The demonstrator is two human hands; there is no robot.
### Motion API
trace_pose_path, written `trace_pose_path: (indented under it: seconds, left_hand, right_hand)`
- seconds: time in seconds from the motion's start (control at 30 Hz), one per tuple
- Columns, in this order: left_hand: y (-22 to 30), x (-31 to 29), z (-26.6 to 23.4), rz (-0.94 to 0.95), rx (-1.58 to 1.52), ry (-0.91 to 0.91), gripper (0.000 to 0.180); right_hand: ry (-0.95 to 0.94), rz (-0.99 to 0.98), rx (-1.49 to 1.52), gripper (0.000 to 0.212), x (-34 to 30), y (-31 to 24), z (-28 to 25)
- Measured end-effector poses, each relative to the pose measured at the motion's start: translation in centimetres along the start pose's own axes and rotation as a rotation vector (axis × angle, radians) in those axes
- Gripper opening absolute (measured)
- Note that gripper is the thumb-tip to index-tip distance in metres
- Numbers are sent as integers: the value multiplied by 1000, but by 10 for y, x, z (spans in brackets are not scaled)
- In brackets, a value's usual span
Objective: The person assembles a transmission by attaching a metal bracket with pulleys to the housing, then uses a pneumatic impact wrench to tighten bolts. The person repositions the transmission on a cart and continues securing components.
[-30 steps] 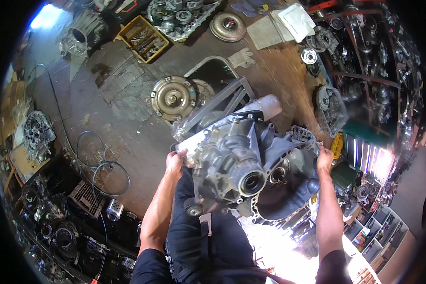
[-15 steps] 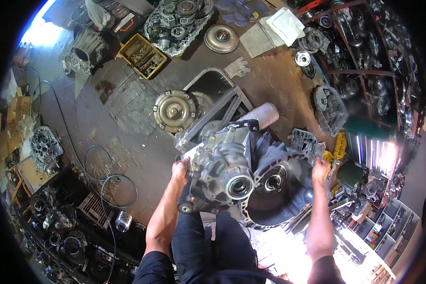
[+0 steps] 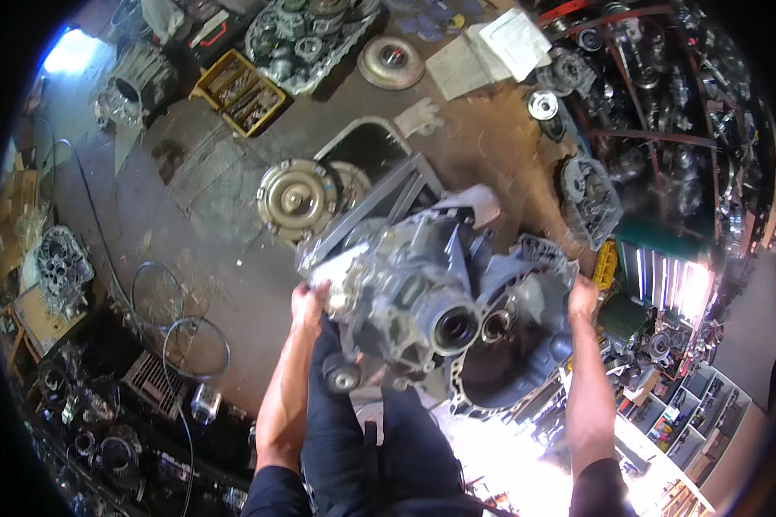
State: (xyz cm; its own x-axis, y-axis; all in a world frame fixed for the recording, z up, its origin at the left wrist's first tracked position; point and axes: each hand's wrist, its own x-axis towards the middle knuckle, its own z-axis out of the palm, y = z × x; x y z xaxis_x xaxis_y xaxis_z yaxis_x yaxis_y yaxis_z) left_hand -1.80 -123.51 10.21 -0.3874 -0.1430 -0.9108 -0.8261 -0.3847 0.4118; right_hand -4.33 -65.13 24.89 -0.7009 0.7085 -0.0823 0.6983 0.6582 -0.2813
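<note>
A large grey metal transmission case [image 3: 401, 280] is in front of me at a tilt, on or against a grey angled metal stand [image 3: 388, 202]. My left hand [image 3: 309, 303] is closed on the left side of the case, beside a bright, shiny patch. With my right hand [image 3: 583, 300] I grip the far right rim of its wide bell-shaped opening [image 3: 513, 362]. The fingertips of both hands are partly hidden. A round bore [image 3: 455, 326] faces me between the two sides. Below the left side shows a small dark roller [image 3: 342, 374], close to my leg.
Behind the stand lies a round gold-coloured torque converter [image 3: 298, 200]. A glove [image 3: 418, 117], another converter [image 3: 391, 62] and a yellow parts bin [image 3: 243, 93] are on the floor. A hose [image 3: 197, 349] coils at left. Shelves of metal parts [image 3: 664, 138] stand at right.
The case has turned and tilted in my hands: its round bore moved right and down, and the bell opening looks narrower. Both hands still hold it. The whole view shifted slightly.
</note>
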Motion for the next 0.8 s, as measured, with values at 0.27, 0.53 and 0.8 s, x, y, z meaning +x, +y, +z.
trace_pose_path:
  seconds: [0.27,0.53,0.8]
  left_hand:
    - [28,27,3,6,81,32,30]
    - [28,14,3,-33,72,-68,47]
    - [35,9,6,93,102,-42,42]
  right_hand:
    - [-20,16,41,39,-43,8,-17]
    - [102,99,-177,37,-97,4,-37]
    - [-53,45,-164,44,-12,-1,-5]
